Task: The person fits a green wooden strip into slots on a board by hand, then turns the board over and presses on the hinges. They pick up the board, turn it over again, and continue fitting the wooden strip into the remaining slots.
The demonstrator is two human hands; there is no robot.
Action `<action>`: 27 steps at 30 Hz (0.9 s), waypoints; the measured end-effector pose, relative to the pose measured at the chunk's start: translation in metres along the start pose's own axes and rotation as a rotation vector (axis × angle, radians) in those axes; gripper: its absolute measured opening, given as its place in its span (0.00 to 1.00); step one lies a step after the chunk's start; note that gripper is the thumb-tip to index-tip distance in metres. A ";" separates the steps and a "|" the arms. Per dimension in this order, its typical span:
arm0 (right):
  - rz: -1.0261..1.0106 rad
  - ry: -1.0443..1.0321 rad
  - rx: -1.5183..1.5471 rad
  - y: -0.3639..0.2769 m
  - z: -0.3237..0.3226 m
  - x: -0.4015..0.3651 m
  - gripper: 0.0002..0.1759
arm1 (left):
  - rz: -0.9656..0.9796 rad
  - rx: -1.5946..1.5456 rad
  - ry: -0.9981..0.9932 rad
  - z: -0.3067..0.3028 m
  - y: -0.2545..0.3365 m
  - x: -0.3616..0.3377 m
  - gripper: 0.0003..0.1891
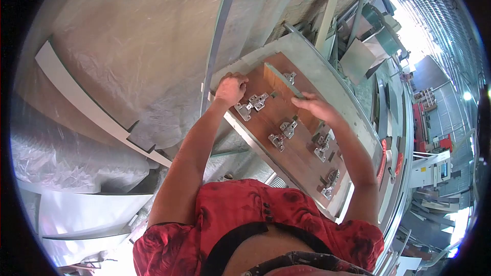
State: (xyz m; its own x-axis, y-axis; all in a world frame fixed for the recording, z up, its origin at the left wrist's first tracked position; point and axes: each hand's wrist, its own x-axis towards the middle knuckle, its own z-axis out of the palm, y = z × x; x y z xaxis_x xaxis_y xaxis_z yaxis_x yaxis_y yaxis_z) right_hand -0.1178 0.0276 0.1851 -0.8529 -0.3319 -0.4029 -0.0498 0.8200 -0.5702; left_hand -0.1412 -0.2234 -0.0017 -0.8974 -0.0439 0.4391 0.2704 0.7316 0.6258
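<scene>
A brown wood-look board [294,145] lies on a pale work table. Several metal cabinet hinges [288,129] are spread over it. On the board stands a smaller wooden panel [283,83], seemingly on edge, with a pale greenish top edge. My right hand [313,106] has its thumb and fingers at the near right end of this panel, gripping it. Near the board's left edge is my left hand [231,89], its fingers curled inward. Whatever it may hold is hidden. A pair of joined hinges [251,106] lies just below and right of it.
Large plastic-wrapped panels [153,36] stand at the left, close beside my left arm. A narrow upright strip [221,30] rises behind my left hand. Metal rails [353,92] run along the table's right side. Machines and stacked sheets [432,168] fill the far right.
</scene>
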 end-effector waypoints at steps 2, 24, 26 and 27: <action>0.000 0.070 0.013 -0.001 0.001 -0.015 0.37 | 0.005 -0.015 -0.003 0.003 -0.002 0.000 0.10; 0.239 0.088 0.262 0.079 0.019 -0.045 0.37 | 0.021 -0.037 0.012 0.002 -0.005 0.002 0.09; 0.260 0.047 0.259 0.082 0.017 -0.045 0.38 | 0.020 -0.037 0.001 0.004 -0.006 0.001 0.09; 0.256 0.076 0.293 0.082 0.014 -0.044 0.38 | 0.023 -0.033 0.000 0.003 -0.006 0.001 0.09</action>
State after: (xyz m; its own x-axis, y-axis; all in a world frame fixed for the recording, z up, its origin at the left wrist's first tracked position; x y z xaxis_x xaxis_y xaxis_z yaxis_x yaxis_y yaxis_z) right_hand -0.0769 0.1030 0.1461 -0.8550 -0.0892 -0.5109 0.3110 0.7001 -0.6427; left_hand -0.1450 -0.2257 -0.0069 -0.8907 -0.0271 0.4538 0.3025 0.7099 0.6360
